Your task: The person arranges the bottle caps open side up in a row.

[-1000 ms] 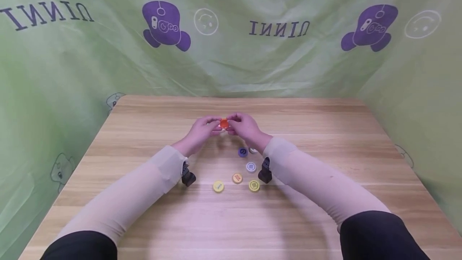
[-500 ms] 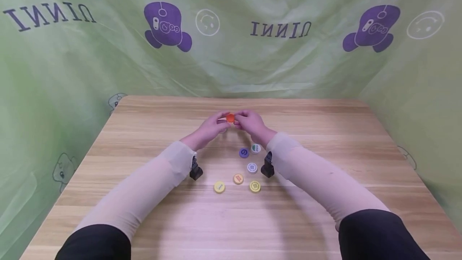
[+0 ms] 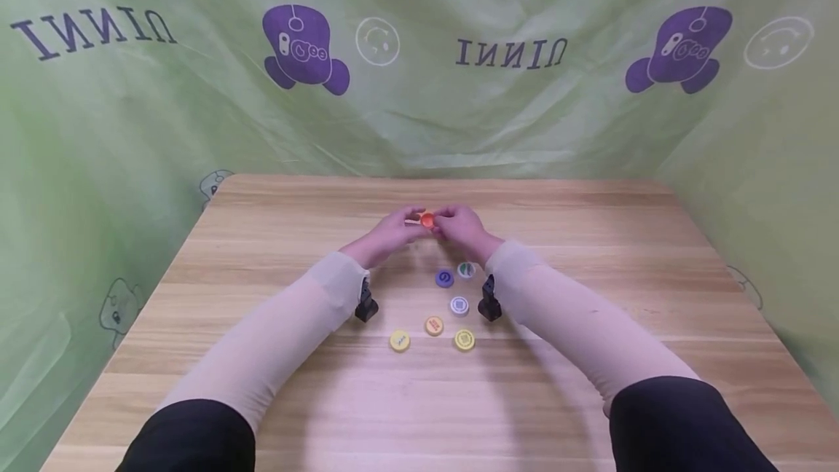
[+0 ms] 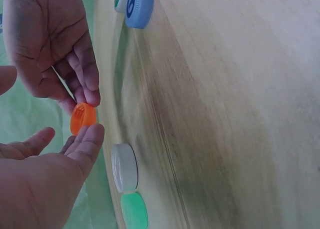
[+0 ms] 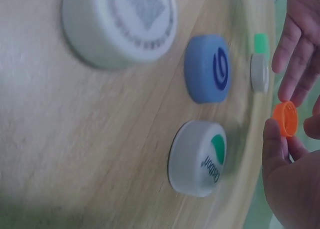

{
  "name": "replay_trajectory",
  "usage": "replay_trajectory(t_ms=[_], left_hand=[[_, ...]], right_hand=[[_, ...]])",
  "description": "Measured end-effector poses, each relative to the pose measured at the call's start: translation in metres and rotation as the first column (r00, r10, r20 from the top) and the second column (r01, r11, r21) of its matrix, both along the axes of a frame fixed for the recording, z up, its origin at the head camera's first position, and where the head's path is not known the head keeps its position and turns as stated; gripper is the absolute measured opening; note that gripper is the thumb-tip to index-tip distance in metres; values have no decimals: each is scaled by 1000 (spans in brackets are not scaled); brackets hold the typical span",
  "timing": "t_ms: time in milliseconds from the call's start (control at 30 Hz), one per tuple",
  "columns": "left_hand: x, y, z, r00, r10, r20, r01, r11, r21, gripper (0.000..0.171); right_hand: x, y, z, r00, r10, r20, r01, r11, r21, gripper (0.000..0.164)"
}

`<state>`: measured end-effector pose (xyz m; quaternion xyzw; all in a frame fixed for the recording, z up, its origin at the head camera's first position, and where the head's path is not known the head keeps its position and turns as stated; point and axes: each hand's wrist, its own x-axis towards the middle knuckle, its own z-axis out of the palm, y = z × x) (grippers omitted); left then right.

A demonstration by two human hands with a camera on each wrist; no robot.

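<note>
An orange bottle cap [image 3: 427, 221] is held up over the far middle of the table. Its ribbed hollow inside shows in both wrist views. The thumb and fingers of my right hand [image 3: 462, 228] pinch it from the right. From the left, my left hand [image 3: 398, 230] reaches toward it; in the left wrist view straight fingertips [image 4: 94, 134] lie right at the cap's edge, with the thumb standing apart. A white cap [image 4: 124, 167] and a green cap [image 4: 134, 210] rest on the table near the left hand, hidden behind it in the head view.
Nearer on the table [image 3: 314, 399] lie a blue cap [image 3: 444, 278], a white-and-green cap [image 3: 466, 270], a white cap with a square code [image 3: 459, 305], a pale orange cap [image 3: 434, 325] and two yellow caps [image 3: 399, 341]. A green curtain [image 3: 419, 115] hangs behind.
Both hands and the orange cap have shifted slightly right. The cap has turned: its hollow faced me one second ago, a flat face showed half a second ago, and the hollow shows again now.
</note>
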<state>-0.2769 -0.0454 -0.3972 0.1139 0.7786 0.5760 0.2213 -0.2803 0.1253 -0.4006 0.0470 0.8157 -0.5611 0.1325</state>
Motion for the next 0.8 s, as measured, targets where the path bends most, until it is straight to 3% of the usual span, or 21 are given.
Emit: replay_trajectory(t_ms=[167, 367, 667, 800], left_hand=[[0, 5, 0, 1000, -27, -5, 27, 999, -39, 72], [3, 8, 0, 995, -20, 100, 16, 999, 45, 73], [3, 11, -1, 983, 18, 181, -35, 995, 90, 61], [2, 16, 0, 965, 73, 251, -104, 989, 110, 54]], right_hand=[[-2, 6, -5, 999, 44, 4, -45, 997, 71, 38], [-4, 12, -11, 995, 81, 61, -85, 994, 65, 37], [-8, 12, -11, 991, 112, 72, -118, 989, 87, 39], [-8, 11, -10, 991, 108, 75, -115, 989, 92, 38]])
